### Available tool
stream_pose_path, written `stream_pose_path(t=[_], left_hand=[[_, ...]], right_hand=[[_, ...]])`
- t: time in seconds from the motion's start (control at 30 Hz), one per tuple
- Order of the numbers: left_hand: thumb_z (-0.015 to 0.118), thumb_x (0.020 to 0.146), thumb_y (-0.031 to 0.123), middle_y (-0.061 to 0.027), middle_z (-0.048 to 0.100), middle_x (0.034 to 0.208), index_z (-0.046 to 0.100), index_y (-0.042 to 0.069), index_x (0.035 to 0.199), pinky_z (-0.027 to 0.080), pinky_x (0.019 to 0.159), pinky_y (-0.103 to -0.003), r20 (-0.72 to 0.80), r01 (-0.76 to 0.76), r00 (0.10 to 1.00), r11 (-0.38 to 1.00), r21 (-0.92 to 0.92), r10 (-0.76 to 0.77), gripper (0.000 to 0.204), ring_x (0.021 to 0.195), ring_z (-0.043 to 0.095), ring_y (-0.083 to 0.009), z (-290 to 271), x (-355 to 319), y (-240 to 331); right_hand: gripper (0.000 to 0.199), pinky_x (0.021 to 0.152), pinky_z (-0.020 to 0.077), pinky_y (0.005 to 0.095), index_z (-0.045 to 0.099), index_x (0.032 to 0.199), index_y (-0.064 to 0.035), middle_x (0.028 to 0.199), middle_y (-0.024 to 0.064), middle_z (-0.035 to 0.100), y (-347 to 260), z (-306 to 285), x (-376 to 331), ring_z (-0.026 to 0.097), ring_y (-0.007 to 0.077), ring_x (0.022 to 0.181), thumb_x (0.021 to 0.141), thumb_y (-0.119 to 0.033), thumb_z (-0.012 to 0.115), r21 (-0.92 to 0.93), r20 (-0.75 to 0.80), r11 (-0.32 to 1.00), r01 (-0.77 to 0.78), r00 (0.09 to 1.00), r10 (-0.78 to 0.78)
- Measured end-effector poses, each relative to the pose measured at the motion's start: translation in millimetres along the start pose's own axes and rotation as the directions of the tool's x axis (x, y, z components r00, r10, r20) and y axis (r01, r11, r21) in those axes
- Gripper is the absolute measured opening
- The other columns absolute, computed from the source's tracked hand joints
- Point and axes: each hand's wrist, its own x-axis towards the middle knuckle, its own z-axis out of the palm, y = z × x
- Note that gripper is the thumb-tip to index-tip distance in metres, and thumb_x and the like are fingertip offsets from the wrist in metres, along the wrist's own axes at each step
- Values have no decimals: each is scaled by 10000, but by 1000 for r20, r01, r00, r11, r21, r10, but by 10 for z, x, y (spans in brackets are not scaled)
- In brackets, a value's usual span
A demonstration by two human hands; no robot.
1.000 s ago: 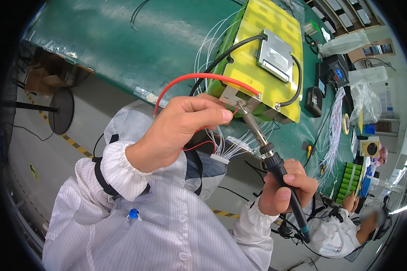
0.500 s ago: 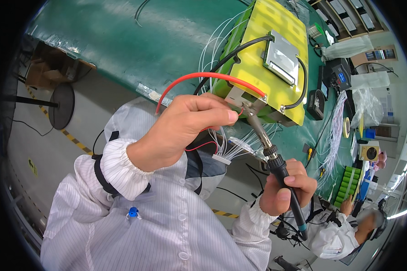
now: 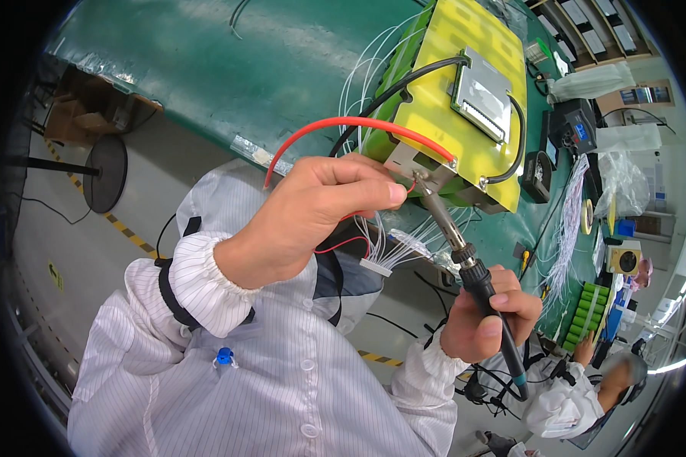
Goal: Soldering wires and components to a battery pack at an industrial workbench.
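My left hand (image 3: pixel 312 209) pinches a thin red wire (image 3: pixel 412 187) between thumb and forefinger, with its end at a metal plate (image 3: pixel 404 161) on the battery pack's near end. My right hand (image 3: pixel 489 316) is wrapped round the black handle of a soldering iron (image 3: pixel 476 278). The iron's tip touches or nearly touches the plate beside the wire's end. Yellow sheeting covers the top of the battery pack (image 3: pixel 434 103), which carries a flat silver circuit module (image 3: pixel 482 95). A thick red cable (image 3: pixel 343 122) arches over my left hand from a terminal. Thin white wires (image 3: pixel 404 255) hang below, ending in a white connector (image 3: pixel 375 267).
The pack rests on a green-topped bench (image 3: pixel 206 68). Along the bench to the right are a black soldering station (image 3: pixel 575 129), a black tray (image 3: pixel 537 175), a bundle of white wires (image 3: pixel 568 228) and green cells (image 3: pixel 587 316). A co-worker (image 3: pixel 579 396) is at the lower right.
The pack has shifted slightly right in the picture. My right hand and the soldering iron have moved slightly right, while my left hand still holds the red wire at the plate.
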Motion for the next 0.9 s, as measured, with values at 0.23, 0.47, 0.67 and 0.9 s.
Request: stream_pose_path(t=[0.23, 0.47, 0.67, 0.9], left_hand=[[656, 870, 154, -88, 588, 1169, 707, -8, 944, 426, 883, -274, -12, 5, 1000, 1000, 12, -5, 186, 977, 547, -126, -1, 0, -4], [655, 866, 150, -89, 592, 1164, 705, -12, 939, 422, 888, -276, -10, -4, 1000, 1000, 26, 5, 184, 983, 548, -127, 1, 0, -9], [654, 864, 161, -80, 600, 1122, 701, -14, 932, 420, 868, -269, -21, -4, 1000, 999, 37, 5, 194, 949, 552, -122, 1, -5, -4], [656, 860, 167, -77, 605, 1116, 699, -12, 925, 420, 855, -264, -40, 18, 999, 998, 58, -16, 196, 926, 546, -110, 18, 0, 19]], right_hand=[[335, 478, 372, 294, 487, 883, -47, 518, 64, 517, -52, 15, -8, 507, 175, 470, 858, -325, 674, -19, -13, 999, -41, 999, 41], [336, 492, 373, 293, 486, 885, -55, 529, 57, 523, -53, 6, -22, 514, 170, 478, 857, -331, 675, -20, -25, 998, -55, 998, 55], [331, 492, 372, 291, 482, 879, -59, 530, 53, 523, -38, 9, -28, 512, 168, 480, 856, -328, 674, -27, -1, 998, -54, 999, 54], [320, 490, 348, 290, 481, 882, -61, 547, 65, 537, -35, 7, -23, 493, 167, 472, 853, -328, 655, -43, 4, 998, -46, 999, 46]])
